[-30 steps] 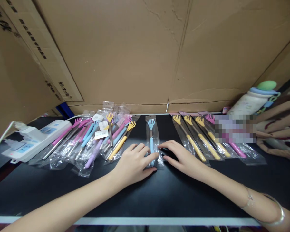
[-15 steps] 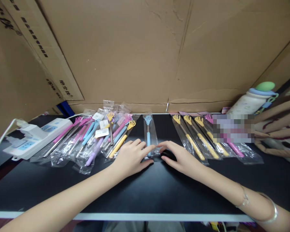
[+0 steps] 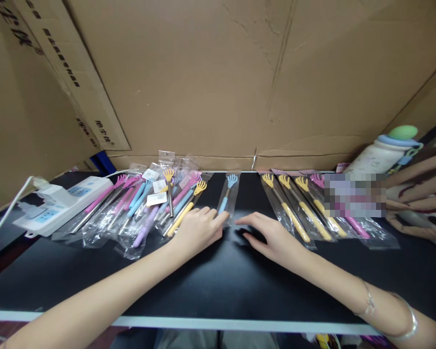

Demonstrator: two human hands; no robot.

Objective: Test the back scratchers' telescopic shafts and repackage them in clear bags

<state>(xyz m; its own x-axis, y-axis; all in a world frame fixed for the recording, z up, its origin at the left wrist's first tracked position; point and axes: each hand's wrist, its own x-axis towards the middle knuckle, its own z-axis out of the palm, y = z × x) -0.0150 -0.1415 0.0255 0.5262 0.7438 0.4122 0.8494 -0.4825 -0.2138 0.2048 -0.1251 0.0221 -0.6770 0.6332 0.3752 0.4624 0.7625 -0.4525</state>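
Observation:
A blue back scratcher point(image 3: 231, 182) in a clear bag lies at the middle of the black table, its claw end pointing away and leaning right. My left hand point(image 3: 202, 227) is closed on the lower end of its bag and handle, which the fingers partly hide. Just right of the bag, my right hand point(image 3: 267, 233) is open over the table, thumb and forefinger apart with nothing between them. Beyond my right hand lie several bagged yellow back scratchers point(image 3: 296, 223) in a slanted row, with a pink back scratcher point(image 3: 356, 227) at the end.
A heap of bagged back scratchers point(image 3: 141, 235) in mixed colours lies left of my left hand. Farther left is a white power strip point(image 3: 63, 206) with plugs and a cable. Cardboard point(image 3: 203, 87) walls the back. A white bottle point(image 3: 376, 157) stands at the far right by a bag.
The blue back scratcher has swung from nearly straight to tilted, its claw end shifting right. My left hand has closed in on its lower end. My right forefinger has come away from the bag.

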